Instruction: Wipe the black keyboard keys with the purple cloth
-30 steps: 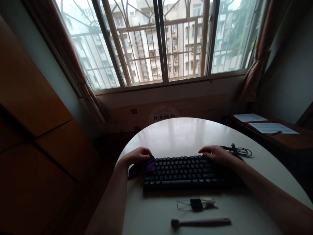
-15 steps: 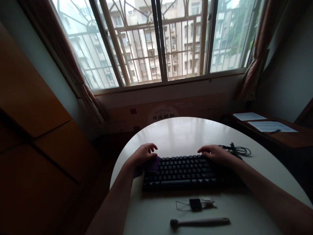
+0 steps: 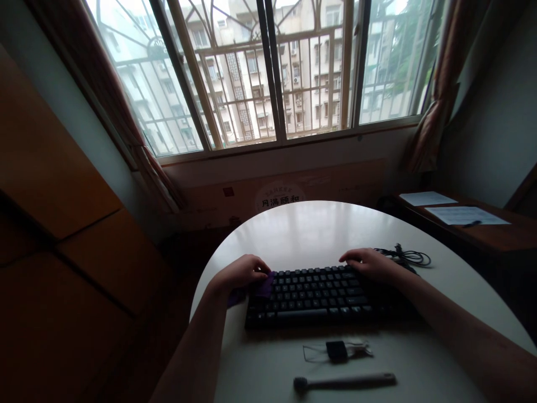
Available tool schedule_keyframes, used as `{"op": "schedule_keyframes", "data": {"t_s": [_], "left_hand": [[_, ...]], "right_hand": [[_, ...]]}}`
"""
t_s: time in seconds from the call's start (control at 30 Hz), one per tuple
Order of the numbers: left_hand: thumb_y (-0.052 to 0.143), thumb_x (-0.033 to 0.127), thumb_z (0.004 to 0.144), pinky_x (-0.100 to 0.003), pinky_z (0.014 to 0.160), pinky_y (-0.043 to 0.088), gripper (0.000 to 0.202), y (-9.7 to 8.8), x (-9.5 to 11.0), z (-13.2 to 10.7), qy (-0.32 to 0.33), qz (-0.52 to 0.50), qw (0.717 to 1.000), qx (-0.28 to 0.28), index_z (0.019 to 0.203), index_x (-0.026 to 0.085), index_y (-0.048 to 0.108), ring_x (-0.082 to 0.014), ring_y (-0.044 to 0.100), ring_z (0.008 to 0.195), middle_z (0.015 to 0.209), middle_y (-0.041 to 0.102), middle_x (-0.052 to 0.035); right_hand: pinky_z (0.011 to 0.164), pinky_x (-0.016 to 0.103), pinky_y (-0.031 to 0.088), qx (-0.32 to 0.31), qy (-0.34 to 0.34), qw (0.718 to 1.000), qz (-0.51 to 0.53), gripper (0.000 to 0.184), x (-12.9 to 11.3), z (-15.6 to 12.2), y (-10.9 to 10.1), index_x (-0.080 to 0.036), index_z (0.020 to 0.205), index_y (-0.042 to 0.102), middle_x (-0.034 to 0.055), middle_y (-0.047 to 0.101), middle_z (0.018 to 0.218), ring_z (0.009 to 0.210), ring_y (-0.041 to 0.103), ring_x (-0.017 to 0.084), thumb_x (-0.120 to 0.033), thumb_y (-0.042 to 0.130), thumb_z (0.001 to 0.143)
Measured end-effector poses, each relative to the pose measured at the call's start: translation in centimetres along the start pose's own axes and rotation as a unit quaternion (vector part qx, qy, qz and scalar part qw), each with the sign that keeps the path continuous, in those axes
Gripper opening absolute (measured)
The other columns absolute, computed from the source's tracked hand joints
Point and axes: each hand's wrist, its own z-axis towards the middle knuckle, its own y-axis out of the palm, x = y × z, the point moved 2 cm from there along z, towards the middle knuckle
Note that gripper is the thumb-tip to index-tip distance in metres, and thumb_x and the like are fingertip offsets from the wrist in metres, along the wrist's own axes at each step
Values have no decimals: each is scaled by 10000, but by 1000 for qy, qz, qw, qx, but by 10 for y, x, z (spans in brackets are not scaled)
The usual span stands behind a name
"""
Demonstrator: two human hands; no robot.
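Lettering "月满颐和" (image 3: 280, 200) beyond black keyboard (image 3: 314, 292)

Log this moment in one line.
left hand: on purple cloth | cloth: over keyboard's left end | right hand: at keyboard's right part | brush: on table

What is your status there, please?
Left hand on purple cloth over upper-left keys of black keyboard. Right hand at its right side. Keycap puller and toothbrush apart, in front.
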Motion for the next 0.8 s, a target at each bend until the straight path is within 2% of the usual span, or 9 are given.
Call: {"op": "schedule_keyframes", "data": {"t_s": [0.27,0.5,0.8], "left_hand": [[609,251,705,-232,680,467,235,-1,7,0,7,29,999,24,876,189,759,-163,637,751,879,723,-38],[621,313,713,-237,582,440,224,5,2,5,-18,13,1000,19,829,161,737,-156,617,669,806,708,-48],[623,241,695,-235,670,471,258,2,-5,2,-21,-35,999,-10,917,190,743,-160,634,749,878,714,-28]], "right_hand": [[864,345,489,-5,8,1000,3,304,-4,-2,-1,-249,1017,712,34,712,1049,971,643,245,-345,485,838],[869,337,488,0,6,1000,0,297,-4,-2,-1,-244,1013,713,37,710,1051,971,642,238,-328,490,835],[883,344,480,-1,3,1000,-2,310,-2,-1,0,-238,1018,710,41,708,1060,983,638,246,-335,485,829]]}}
